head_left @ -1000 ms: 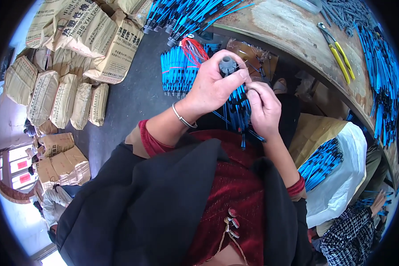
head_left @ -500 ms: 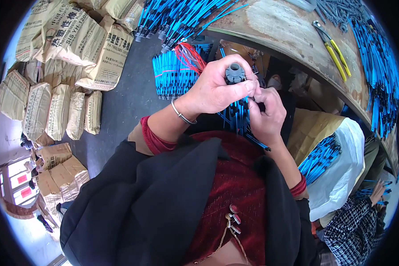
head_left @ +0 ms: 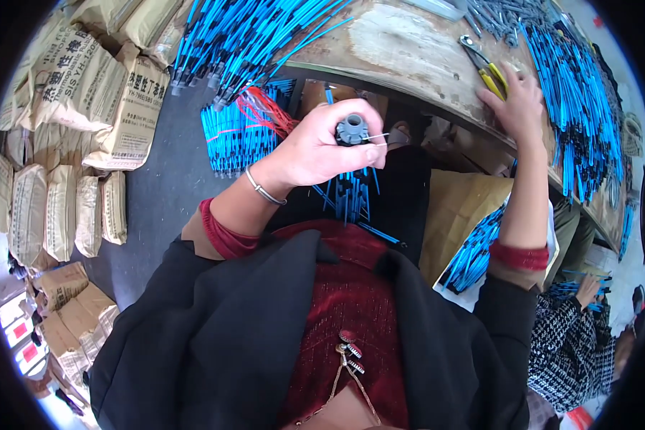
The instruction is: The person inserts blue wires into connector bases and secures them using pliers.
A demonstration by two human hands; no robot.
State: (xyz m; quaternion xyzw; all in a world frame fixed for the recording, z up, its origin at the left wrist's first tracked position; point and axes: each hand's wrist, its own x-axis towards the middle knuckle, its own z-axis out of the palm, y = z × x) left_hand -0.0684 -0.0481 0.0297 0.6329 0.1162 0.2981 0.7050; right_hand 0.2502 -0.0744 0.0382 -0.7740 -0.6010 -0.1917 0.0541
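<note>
My left hand (head_left: 322,148) is closed around a grey, ribbed plastic piece (head_left: 352,131) with a round hole in its top. Thin pale wire ends (head_left: 378,137) stick out between thumb and fingers. Below that hand hangs a cluster of blue rods with black fittings (head_left: 352,197), partly hidden, so I cannot tell whether they join the grey piece. On the wooden table, my right hand (head_left: 516,106) is on the yellow-handled cutting pliers (head_left: 491,74), fingers curled over the handles and covering their lower ends. The metal jaws point away to the upper left.
Blue rods (head_left: 580,107) are heaped along the table's (head_left: 401,43) right side, more (head_left: 244,43) at the far left. A banded bundle (head_left: 240,136) and red strips (head_left: 265,111) sit below. Paper sacks (head_left: 72,93) stack at left. A co-worker's hand (head_left: 588,290) is at right.
My right hand has left the grey piece and moved right and away onto the cutting pliers. My left hand still holds the piece. The whole view has shifted somewhat.
</note>
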